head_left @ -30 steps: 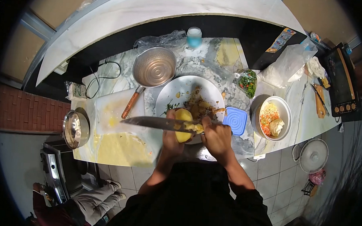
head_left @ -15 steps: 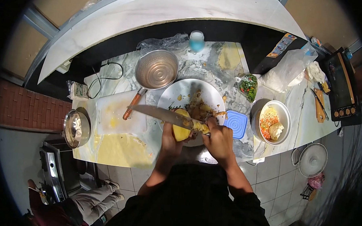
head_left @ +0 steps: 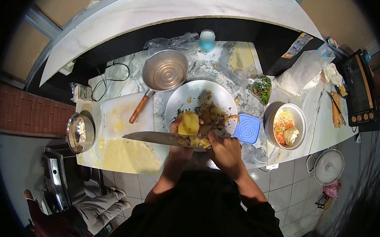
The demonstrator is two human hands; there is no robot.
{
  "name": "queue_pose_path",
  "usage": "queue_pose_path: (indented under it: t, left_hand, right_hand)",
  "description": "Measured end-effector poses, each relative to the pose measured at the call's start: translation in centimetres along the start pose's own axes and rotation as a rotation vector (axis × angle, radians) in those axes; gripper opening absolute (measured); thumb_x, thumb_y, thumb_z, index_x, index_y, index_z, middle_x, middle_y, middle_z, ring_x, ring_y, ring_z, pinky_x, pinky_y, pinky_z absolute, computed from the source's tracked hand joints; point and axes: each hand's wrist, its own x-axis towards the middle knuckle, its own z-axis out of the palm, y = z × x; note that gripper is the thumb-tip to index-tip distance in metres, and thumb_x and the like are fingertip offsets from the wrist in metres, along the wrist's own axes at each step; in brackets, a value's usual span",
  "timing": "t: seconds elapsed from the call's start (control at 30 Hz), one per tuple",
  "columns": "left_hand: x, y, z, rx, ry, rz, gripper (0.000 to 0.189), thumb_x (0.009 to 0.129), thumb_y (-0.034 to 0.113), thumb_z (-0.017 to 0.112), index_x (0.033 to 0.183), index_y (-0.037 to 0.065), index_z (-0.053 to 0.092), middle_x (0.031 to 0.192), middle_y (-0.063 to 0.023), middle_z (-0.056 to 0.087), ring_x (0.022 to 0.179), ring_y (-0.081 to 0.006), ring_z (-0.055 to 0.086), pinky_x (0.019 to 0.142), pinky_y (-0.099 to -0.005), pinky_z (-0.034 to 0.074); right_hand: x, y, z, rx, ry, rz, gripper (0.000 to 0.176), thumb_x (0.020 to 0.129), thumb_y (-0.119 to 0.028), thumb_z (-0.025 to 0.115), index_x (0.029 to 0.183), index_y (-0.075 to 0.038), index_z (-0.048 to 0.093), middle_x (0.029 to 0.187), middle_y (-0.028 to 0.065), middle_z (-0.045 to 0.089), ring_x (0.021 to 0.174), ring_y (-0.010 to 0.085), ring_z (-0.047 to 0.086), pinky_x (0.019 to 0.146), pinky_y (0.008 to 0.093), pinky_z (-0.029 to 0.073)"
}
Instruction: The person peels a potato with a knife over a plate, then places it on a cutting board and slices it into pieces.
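Observation:
My left hand [head_left: 178,149] is closed around a peeled yellow potato [head_left: 189,123] above the near part of a large white plate [head_left: 178,94]. The long knife [head_left: 155,137] is in my right hand [head_left: 226,153], its blade pointing left and passing over my left hand just below the potato. Wet yellow bits cling to the blade near the handle. Brown peelings [head_left: 215,115] and some green scraps lie on the plate. The knife handle is mostly hidden in my right fist.
Around the plate are a wooden-handled pan [head_left: 164,71], a white cutting board [head_left: 114,111], a blue lid [head_left: 246,129], a bag of chillies [head_left: 260,88] and a pot with chopped vegetables [head_left: 300,123]. A metal bowl [head_left: 81,135] sits at the left edge. Another person [head_left: 84,215] is at lower left.
The knife has dropped from across the potato to below it, nearer my body. The potato has turned more upright, showing its peeled face.

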Motion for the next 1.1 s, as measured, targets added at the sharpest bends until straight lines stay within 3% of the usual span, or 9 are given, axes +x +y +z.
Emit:
queue_pose_path:
  t: [0.13, 0.33, 0.4, 0.5, 0.6, 0.7, 0.83, 0.9, 1.1]
  left_hand:
    - [-0.2, 0.0, 1.3, 0.079, 0.183, 0.004, 0.045, 0.096, 0.041, 0.043, 0.114, 0.002, 0.055, 0.102, -0.0081, 0.061, 0.094, -0.0176, 0.059, 0.080, -0.0308, 0.048]
    - [0.0, 0.0, 1.0, 0.138, 0.063, 0.057, 0.043, 0.096, 0.037, 0.045, 0.114, -0.001, 0.054, 0.106, -0.0121, 0.062, 0.096, -0.0203, 0.060, 0.084, -0.0346, 0.049]
    - [0.0, 0.0, 1.2, 0.154, 0.101, 0.058, 0.044, 0.096, 0.038, 0.045, 0.115, -0.001, 0.054, 0.105, -0.0110, 0.061, 0.097, -0.0198, 0.060, 0.087, -0.0335, 0.048]
    - [-0.2, -0.3, 0.8, 0.161, 0.141, 0.046, 0.046, 0.097, 0.039, 0.044, 0.116, -0.001, 0.053, 0.106, -0.0102, 0.061, 0.098, -0.0196, 0.059, 0.089, -0.0327, 0.047]
    - [-0.6, -0.5, 0.7, 0.142, 0.116, 0.056, 0.046, 0.097, 0.040, 0.044, 0.116, -0.001, 0.053, 0.108, -0.0101, 0.061, 0.099, -0.0193, 0.059, 0.089, -0.0328, 0.047]
    - [-0.2, -0.4, 0.5, 0.112, 0.062, 0.069, 0.046, 0.097, 0.039, 0.043, 0.118, -0.001, 0.052, 0.110, -0.0116, 0.060, 0.098, -0.0202, 0.060, 0.088, -0.0339, 0.048]
    - [-0.1, -0.2, 0.9, 0.136, 0.089, 0.069, 0.046, 0.097, 0.038, 0.042, 0.119, -0.001, 0.052, 0.111, -0.0133, 0.060, 0.097, -0.0219, 0.060, 0.086, -0.0351, 0.049]
    - [0.1, -0.3, 0.2, 0.135, 0.064, 0.061, 0.046, 0.097, 0.039, 0.041, 0.118, -0.001, 0.052, 0.111, -0.0133, 0.060, 0.097, -0.0221, 0.060, 0.086, -0.0352, 0.049]
    - [0.0, -0.4, 0.5, 0.108, 0.147, 0.030, 0.048, 0.098, 0.041, 0.036, 0.120, 0.001, 0.051, 0.112, -0.0132, 0.060, 0.097, -0.0227, 0.060, 0.086, -0.0361, 0.049]
  right_hand:
    - [0.2, 0.4, 0.7, 0.027, 0.023, -0.027, 0.046, 0.065, -0.011, 0.070, 0.107, 0.003, 0.056, 0.070, 0.0161, 0.063, 0.065, 0.0337, 0.062, 0.061, 0.0410, 0.047]
    - [0.9, -0.3, -0.3, 0.043, 0.044, -0.012, 0.038, 0.067, -0.010, 0.067, 0.101, 0.001, 0.055, 0.066, 0.0161, 0.062, 0.061, 0.0337, 0.062, 0.057, 0.0422, 0.048]
    - [0.9, 0.2, 0.1, -0.003, 0.044, -0.094, 0.031, 0.075, -0.006, 0.056, 0.103, 0.005, 0.055, 0.064, 0.0154, 0.060, 0.059, 0.0310, 0.063, 0.051, 0.0388, 0.047]
    - [1.4, -0.2, -0.4, -0.025, 0.063, -0.042, 0.028, 0.076, -0.006, 0.054, 0.101, 0.006, 0.053, 0.064, 0.0163, 0.060, 0.059, 0.0318, 0.062, 0.051, 0.0396, 0.046]
    - [1.5, -0.4, -0.9, -0.014, 0.078, -0.009, 0.035, 0.068, -0.009, 0.066, 0.099, 0.001, 0.053, 0.061, 0.0132, 0.060, 0.058, 0.0329, 0.061, 0.054, 0.0420, 0.047]
    - [1.1, 0.0, -0.4, 0.012, 0.026, -0.063, 0.037, 0.067, -0.009, 0.067, 0.100, 0.002, 0.053, 0.064, 0.0135, 0.061, 0.060, 0.0326, 0.062, 0.055, 0.0414, 0.047]
    - [0.8, 0.2, 0.0, 0.030, 0.052, -0.121, 0.033, 0.074, -0.007, 0.057, 0.104, 0.006, 0.053, 0.068, 0.0155, 0.058, 0.060, 0.0310, 0.061, 0.050, 0.0387, 0.045]
    - [0.4, 1.2, 1.2, 0.033, 0.255, -0.272, 0.036, 0.071, -0.003, 0.058, 0.106, 0.007, 0.055, 0.070, 0.0141, 0.056, 0.060, 0.0278, 0.058, 0.050, 0.0365, 0.043]
    - [0.5, 1.5, 2.1, 0.013, 0.331, -0.251, 0.033, 0.071, -0.001, 0.057, 0.103, 0.007, 0.056, 0.073, 0.0138, 0.057, 0.061, 0.0282, 0.058, 0.051, 0.0370, 0.044]
